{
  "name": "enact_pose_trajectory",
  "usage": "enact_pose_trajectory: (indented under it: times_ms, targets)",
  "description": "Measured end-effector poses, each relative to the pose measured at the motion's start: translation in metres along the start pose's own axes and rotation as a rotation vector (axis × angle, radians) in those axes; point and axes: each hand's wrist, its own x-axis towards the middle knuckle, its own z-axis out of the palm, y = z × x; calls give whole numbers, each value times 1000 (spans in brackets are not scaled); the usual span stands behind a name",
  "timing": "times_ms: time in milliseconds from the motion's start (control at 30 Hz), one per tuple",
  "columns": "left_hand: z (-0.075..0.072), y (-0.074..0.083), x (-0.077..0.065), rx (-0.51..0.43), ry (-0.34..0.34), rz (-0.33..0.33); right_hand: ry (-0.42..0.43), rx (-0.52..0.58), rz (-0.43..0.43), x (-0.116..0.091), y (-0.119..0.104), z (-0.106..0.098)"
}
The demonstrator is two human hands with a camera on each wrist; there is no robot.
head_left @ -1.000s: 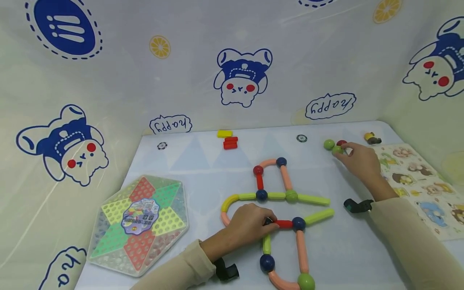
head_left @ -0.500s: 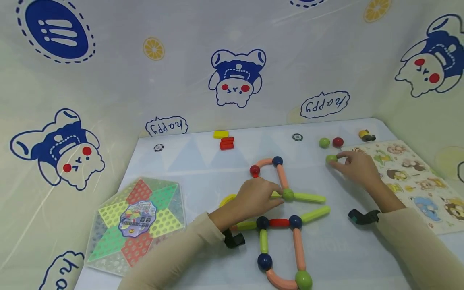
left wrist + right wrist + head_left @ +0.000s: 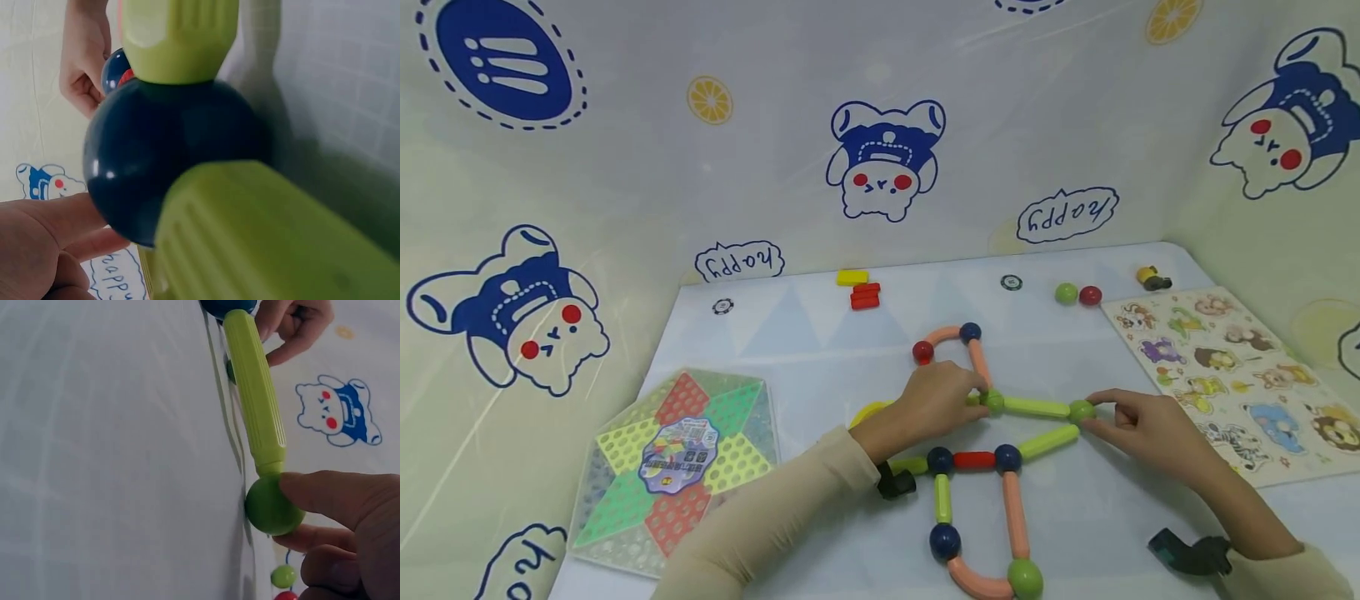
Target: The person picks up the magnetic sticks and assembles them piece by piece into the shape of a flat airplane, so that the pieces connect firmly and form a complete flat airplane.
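My right hand (image 3: 1150, 429) pinches a green ball (image 3: 1082, 412) between thumb and fingers. That ball sits at the right end of a light-green magnetic rod (image 3: 1036, 407), which runs left to another green ball (image 3: 993, 402). Thumb and fingertips of my left hand (image 3: 938, 400) pinch at this second ball, and the hand covers the rods and a joint behind it. The tip of the lower light-green rod (image 3: 1051, 442) lies close below the right-hand ball. In the right wrist view, thumb and finger press the green ball (image 3: 275, 505) from two sides.
Below is a loop of rods and balls, with a navy ball (image 3: 945, 542). A transparent hexagonal game board (image 3: 681, 471) lies left. Red blocks (image 3: 865, 297), a yellow block (image 3: 852, 277), a loose green ball (image 3: 1066, 293) and a red ball (image 3: 1090, 296) lie farther back. A sticker sheet (image 3: 1232, 375) lies right.
My right hand has brought a green ball from the back right to the rod's end. My left hand has moved from the lower navy joint up to the upper green ball.
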Motion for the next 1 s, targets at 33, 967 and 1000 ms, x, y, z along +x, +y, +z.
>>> enact_pose_trajectory:
  times_ms: [33,967,1000]
  targets:
    - [0,1,1,15,7,5,-1,0,4,-1,0,1]
    - [17,44,-14,90,-80,110,19,123,57,-6,8,12]
    - [15,43,-16,82,-78,120,15,110,55,-6,8,9]
